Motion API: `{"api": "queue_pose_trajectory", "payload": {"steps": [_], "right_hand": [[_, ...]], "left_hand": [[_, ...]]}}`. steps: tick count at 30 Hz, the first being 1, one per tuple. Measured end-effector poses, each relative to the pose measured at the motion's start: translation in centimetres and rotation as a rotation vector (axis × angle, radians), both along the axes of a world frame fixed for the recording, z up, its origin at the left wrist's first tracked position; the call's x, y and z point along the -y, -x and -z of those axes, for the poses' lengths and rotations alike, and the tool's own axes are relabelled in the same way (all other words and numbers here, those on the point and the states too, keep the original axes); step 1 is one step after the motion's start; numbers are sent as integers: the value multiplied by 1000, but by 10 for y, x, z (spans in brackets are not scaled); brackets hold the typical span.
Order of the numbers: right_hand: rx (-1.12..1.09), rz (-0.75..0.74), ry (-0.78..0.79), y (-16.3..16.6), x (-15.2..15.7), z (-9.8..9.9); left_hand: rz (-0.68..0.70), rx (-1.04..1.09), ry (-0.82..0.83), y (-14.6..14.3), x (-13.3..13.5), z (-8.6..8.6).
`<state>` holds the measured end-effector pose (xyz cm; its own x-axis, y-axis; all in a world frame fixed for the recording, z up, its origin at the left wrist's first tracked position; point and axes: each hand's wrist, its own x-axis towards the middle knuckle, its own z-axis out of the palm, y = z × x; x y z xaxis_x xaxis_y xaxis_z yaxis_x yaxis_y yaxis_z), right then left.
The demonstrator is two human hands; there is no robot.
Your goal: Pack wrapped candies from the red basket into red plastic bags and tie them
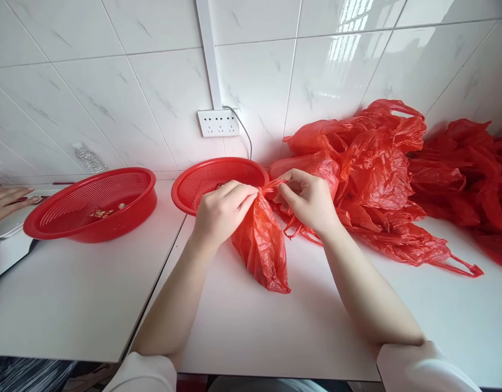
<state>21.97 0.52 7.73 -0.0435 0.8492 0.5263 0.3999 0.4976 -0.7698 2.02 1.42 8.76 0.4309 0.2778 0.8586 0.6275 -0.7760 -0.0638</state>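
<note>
A red plastic bag (264, 247) hangs gathered at its neck between my two hands, its lower end near the white tabletop. What is inside it cannot be made out. My left hand (224, 209) is closed, pinching the bag's neck between thumb and fingers. On the other side, my right hand (308, 198) grips the twisted handle end of the same bag with thumb and forefinger. Just behind my left hand stands a red perforated basket (185, 185), its contents mostly hidden.
Heaped red plastic bags (377, 169) lie along the wall at right. Left stands another red basket (128, 215) holding small brownish-white pieces. Another person's hand (8, 204) rests by a white scale-like device (12, 228). A clear bottle (89, 159) and wall socket (218, 123) are behind.
</note>
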Motion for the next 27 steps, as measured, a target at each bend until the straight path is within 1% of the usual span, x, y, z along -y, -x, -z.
{"api": "queue_pose_trajectory", "payload": {"steps": [2,3,5,7,9,11,13,15,17,19,20,21,22,24,26,27], "right_hand": [[142,235,-65,-2,0,0],[195,318,-81,-4,0,-1],[257,397,-69,-10,-1,-3],[273,400,-21,-17,0,-6],[279,338,44,-28,2,-7],[306,270,117,-41,3,-5],[353,253,178,-57,1,1],[405,325,219,-74,-2,9],[463,430,250,-88,-4,17],[548,509,286,-97,-4,18],[596,507,299,-98,-2,16],[643,464,296,-96,0,13],[679,379,269,-91,3,10],[704,132,143,-72,11,6],[696,-84,6,-44,16,12],[705,-144,-13,-29,18,18]], "left_hand": [[-18,36,171,4,4,-8],[-23,52,252,7,7,-12],[-22,66,407,14,12,-20],[1,56,581,22,17,-27],[54,23,805,31,18,-32],[104,-34,1035,41,14,-35],[119,-81,1206,52,5,-35],[102,-78,1289,62,-6,-32],[77,-64,1336,68,-16,-27],[36,-89,1378,69,-24,-24],[2,-126,1392,69,-27,-22],[-38,-170,1396,68,-29,-21],[-80,-212,1387,67,-30,-21],[-152,-271,1349,66,-29,-21],[-201,-282,1317,66,-26,-22],[-223,-277,1306,67,-24,-23]]}}
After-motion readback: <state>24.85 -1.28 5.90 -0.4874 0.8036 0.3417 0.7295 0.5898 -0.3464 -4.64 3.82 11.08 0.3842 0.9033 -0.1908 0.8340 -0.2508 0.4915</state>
